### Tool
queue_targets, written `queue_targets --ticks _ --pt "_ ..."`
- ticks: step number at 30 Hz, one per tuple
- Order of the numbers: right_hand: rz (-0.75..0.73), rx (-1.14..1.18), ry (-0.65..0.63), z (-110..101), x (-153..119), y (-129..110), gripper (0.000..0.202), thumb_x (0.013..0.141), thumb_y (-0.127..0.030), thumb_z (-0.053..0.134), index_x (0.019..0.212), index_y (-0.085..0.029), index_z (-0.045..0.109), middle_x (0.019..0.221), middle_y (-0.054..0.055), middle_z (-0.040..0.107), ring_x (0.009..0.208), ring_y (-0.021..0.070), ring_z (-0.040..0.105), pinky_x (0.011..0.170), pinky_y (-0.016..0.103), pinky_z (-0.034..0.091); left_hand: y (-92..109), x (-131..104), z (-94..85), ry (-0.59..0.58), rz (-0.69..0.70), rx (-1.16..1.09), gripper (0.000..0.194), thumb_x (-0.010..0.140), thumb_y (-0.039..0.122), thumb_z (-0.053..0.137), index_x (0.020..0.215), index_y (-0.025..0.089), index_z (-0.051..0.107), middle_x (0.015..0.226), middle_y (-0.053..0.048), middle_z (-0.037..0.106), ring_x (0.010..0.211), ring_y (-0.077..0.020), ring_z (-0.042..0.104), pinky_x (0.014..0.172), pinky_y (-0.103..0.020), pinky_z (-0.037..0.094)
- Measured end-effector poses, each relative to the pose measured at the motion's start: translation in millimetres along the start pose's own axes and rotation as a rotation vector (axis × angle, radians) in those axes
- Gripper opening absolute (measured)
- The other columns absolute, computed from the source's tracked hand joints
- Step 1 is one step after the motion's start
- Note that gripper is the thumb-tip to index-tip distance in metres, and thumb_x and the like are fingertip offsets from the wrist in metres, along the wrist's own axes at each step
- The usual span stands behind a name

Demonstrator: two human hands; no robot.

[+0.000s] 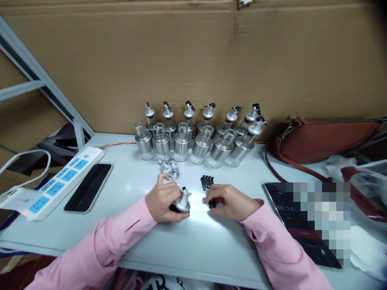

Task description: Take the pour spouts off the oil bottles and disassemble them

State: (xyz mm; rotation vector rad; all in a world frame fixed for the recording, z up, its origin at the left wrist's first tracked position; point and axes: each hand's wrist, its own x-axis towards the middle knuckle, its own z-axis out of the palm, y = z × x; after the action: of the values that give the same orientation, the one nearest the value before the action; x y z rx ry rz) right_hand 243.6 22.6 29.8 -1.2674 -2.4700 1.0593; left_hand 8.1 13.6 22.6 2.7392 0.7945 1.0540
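My left hand (166,200) is closed around a silver bottle pourer (183,203) with a black base, its narrow spout pointing up. Just to the right, my right hand (231,201) curls its fingers and thumb around small black flip caps (212,203) at the tabletop; the fingers partly hide them. A row of more black caps (207,182) lies just beyond that hand. Past my left hand is a small pile of silver pourer pieces (170,169). Two rows of glass bottles with metal bands (181,148) stand behind; the back ones wear pourers, and most front ones have bare necks.
A white power strip (65,179) and a phone (88,188) lie on the left. On the right are a tablet (298,225) and a brown leather bag (326,141) with its strap on the table (145,249). A cardboard wall (193,60) closes off the back.
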Motion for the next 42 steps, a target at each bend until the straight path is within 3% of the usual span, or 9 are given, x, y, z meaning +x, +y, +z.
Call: queue_targets --ticks 4,8,11,16,22,28,36,42 --pt "-0.067 -0.002 0.146 -6 -2 -7 0.023 0.067 -0.019 0.064 0.089 -0.016 0.066 0.072 0.003 0.059 0.059 0.0122 0.052 0.056 0.026 0.045 1 0 -0.1 -0.021 -0.009 -0.008 0.041 0.085 0.049 0.034 0.063 0.015 0.045 0.053 0.002 0.052 0.049 -0.0106 0.044 0.07 -0.033 0.026" --pt "-0.28 0.113 0.386 -3 -2 -21 0.02 0.08 -0.022 0.053 0.096 -0.016 0.063 0.079 0.006 0.061 0.061 0.0118 0.052 0.055 0.026 0.044 2 0 0.2 -0.04 0.003 -0.015 0.037 0.083 0.046 0.037 0.064 0.015 0.045 0.053 0.002 0.052 0.05 -0.0108 0.044 0.07 -0.033 0.025" --pt "-0.406 0.175 0.48 7 0 -33 0.025 0.083 -0.021 0.051 0.106 -0.019 0.06 0.09 0.007 0.061 0.071 0.0132 0.055 0.061 0.027 0.047 1 -3 3.0 -0.05 0.0 -0.037 0.037 0.082 0.048 0.037 0.065 0.016 0.044 0.053 0.002 0.05 0.051 -0.0113 0.045 0.071 -0.034 0.025" --pt "-0.492 0.151 0.483 20 3 -41 0.028 0.084 -0.021 0.05 0.111 -0.019 0.057 0.099 0.009 0.06 0.091 0.0177 0.056 0.077 0.033 0.047 -1 -8 8.8 -0.064 0.008 -0.058 0.037 0.082 0.049 0.039 0.068 0.016 0.045 0.056 0.002 0.051 0.054 -0.0124 0.046 0.074 -0.036 0.025" --pt "-0.405 0.234 0.521 19 4 -39 0.012 0.084 -0.02 0.052 0.092 -0.019 0.06 0.082 0.006 0.062 0.071 0.0138 0.056 0.059 0.026 0.045 -1 -7 7.9 -0.067 0.0 -0.049 0.036 0.083 0.05 0.039 0.086 0.016 0.05 0.066 -0.001 0.058 0.06 -0.0139 0.052 0.077 -0.037 0.025" --pt "-0.343 0.303 0.494 17 4 -34 0.005 0.082 -0.021 0.054 0.083 -0.018 0.057 0.074 0.004 0.06 0.067 0.0128 0.054 0.058 0.025 0.043 4 -6 4.2 -0.023 0.011 -0.083 0.027 0.08 0.036 0.041 0.099 0.016 0.044 0.074 -0.003 0.061 0.062 -0.0151 0.056 0.077 -0.038 0.026" --pt "-0.325 0.254 0.425 20 7 -34 0.016 0.086 -0.031 0.048 0.083 -0.018 0.057 0.071 0.003 0.059 0.064 0.0115 0.053 0.057 0.023 0.043 6 -4 1.6 0.004 0.017 -0.06 0.038 0.067 0.019 0.038 0.106 0.015 0.039 0.078 -0.004 0.061 0.065 -0.0166 0.058 0.077 -0.039 0.029" --pt "-0.33 0.161 0.404 24 8 -35 0.03 0.089 -0.041 0.038 0.077 -0.018 0.051 0.067 0.002 0.059 0.058 0.011 0.051 0.053 0.022 0.041 4 -4 3.7 0.02 -0.023 -0.018 0.027 0.075 0.021 0.043 0.102 0.017 0.04 0.077 -0.002 0.062 0.065 -0.0148 0.058 0.079 -0.037 0.03"
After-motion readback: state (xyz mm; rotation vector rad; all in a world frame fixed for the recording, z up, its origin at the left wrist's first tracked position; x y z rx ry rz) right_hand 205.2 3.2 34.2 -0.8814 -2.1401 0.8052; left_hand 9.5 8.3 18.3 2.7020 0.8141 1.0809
